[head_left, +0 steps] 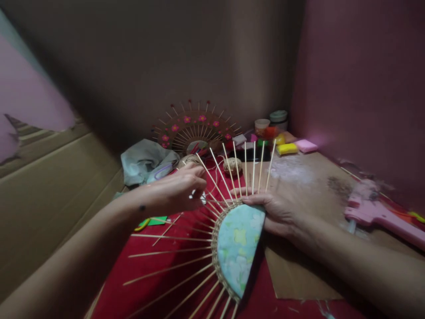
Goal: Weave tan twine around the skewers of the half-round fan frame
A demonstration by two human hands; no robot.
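Observation:
A half-round piece covered in pale blue patterned fabric [239, 248] has long thin wooden sticks [170, 251] fanning out from its curved edge. Woven twine [214, 241] runs in a band around that curve, between the sticks. My right hand [274, 210] grips the upper corner of the piece, thumb on top and fingers behind the sticks. Above the upper left sticks, my left hand [189, 184] is closed, with a thin strand seeming to run from its fingers toward the woven edge. A ball of twine [232, 165] lies behind the sticks.
A finished-looking stick fan with pink flowers [202, 118] leans at the back wall. A grey plastic bag [146, 159] sits back left. Yellow packet [287, 149] and cups [262, 124] stand back right. A pink glue gun [375, 206] rests on cardboard [299, 274] at right.

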